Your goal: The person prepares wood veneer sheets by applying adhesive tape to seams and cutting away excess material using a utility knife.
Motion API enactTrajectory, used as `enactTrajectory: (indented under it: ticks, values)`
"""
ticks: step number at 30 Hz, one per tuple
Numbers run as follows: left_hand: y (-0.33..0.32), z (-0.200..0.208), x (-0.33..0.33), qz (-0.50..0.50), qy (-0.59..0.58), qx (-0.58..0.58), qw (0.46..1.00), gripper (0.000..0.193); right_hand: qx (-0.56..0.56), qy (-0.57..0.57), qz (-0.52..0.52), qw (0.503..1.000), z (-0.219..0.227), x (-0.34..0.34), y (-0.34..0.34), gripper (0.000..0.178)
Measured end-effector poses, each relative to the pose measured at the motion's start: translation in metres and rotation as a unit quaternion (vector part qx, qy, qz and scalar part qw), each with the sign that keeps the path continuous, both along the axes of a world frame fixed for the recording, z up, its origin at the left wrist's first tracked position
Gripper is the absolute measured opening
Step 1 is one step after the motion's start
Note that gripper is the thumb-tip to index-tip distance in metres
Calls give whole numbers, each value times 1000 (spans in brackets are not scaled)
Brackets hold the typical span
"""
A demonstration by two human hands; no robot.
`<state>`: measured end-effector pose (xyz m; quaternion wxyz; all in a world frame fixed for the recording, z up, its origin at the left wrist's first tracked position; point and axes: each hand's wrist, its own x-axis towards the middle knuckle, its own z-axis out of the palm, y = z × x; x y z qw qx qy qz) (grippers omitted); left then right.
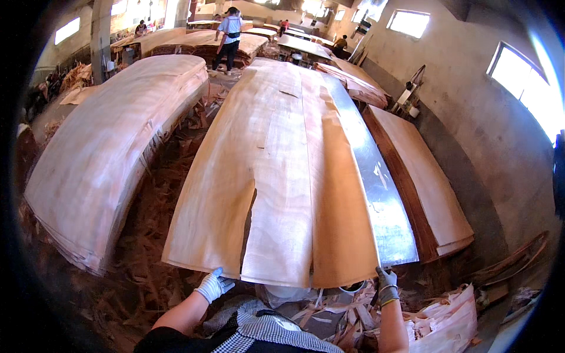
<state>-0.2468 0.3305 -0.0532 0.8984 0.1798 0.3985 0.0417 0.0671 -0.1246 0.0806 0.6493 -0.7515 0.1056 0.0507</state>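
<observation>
Left hand (213,286), white-gloved, gripped near edge of leftmost veneer sheet (220,182); right hand (386,286), grey-gloved, closed on near right corner of rightmost veneer strip (338,200). Hands well apart. Sheets lay side by side along metal-topped desk (382,203), near ends overhanging. Thin veneer, already split lengthwise; uneven pull could tear or crack it, probably at the gap. Second veneer stack (100,153) left, scraps on floor (153,235) between, board pile (429,182) right, a person (228,36) standing far back.

A wood veneer workshop. Beyond the left hand (214,286) lie wide veneer sheets (276,176) on a metal-topped table (382,206); left of it, a tall veneer stack (106,153) above floor scraps (159,235)
</observation>
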Motion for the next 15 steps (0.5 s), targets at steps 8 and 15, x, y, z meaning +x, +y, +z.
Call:
enactTrajectory:
  ticks: [8, 15]
  values:
    - [-15, -15, 89, 29, -12, -11, 999, 37, -57, 78, 7, 995, 12, 90, -2, 24]
    - [-11, -25, 80, 73, 54, 46, 995, 52, -425, -143, 200, 871, -56, 60, -76, 32]
